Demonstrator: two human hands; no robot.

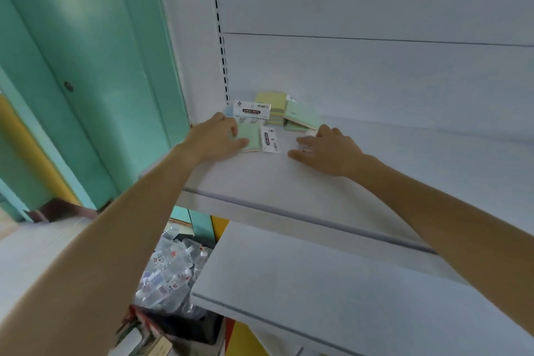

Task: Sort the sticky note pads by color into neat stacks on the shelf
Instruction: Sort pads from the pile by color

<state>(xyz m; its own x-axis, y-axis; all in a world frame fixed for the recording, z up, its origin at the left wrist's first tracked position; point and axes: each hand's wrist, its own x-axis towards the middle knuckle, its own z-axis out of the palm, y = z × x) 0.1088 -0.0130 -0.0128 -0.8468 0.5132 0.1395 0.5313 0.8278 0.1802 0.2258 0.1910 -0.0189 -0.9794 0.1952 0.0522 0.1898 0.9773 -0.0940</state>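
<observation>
Several sticky note pads lie in the back left corner of the white shelf. A green pad with a white label lies flat at the front, and my left hand rests on its left side, fingers over it. Behind it stand a pad with a "STICKY NOTE" label and a yellow stack. A green pad leans tilted on the right of the pile. My right hand lies flat on the shelf, fingers spread, fingertips touching the lower edge of that tilted pad.
A white back panel with a slotted upright closes the shelf. A lower white shelf juts out below. A teal door stands to the left. Plastic bottles pile up on the floor beneath.
</observation>
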